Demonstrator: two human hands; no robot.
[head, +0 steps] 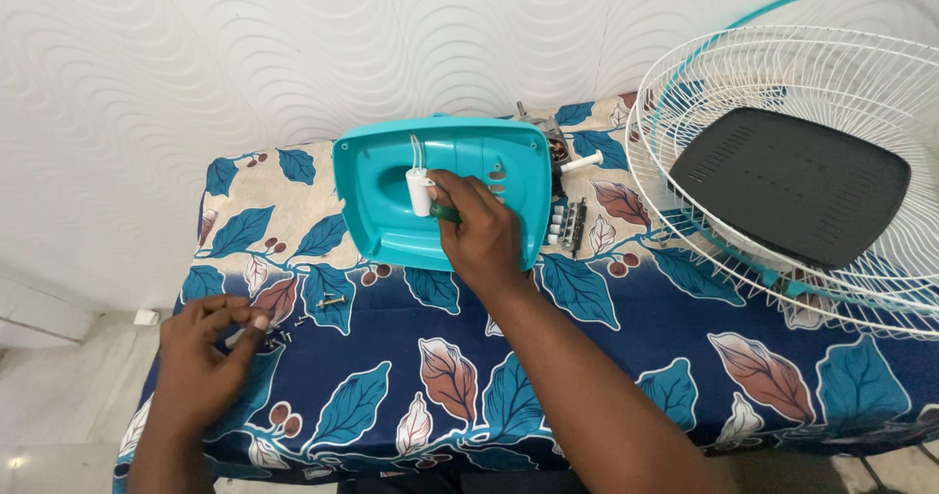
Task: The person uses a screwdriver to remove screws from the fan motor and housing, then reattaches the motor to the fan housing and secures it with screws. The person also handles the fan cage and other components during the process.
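White wavy-patterned wall backs a table draped in a blue leaf-print cloth (606,328). On it lies a turquoise moulded plastic fan housing (377,196), hollow side up like a tray, holding a small white cylindrical capacitor (419,191) with thin wires. It looks light and rigid, best gripped by its rim. The right hand (481,232) rests inside it, closed around a green-handled tool (445,213). The left hand (203,349) pinches among small loose screws (284,336). A white wire fan guard (782,161) cradles a black plastic cover (792,186).
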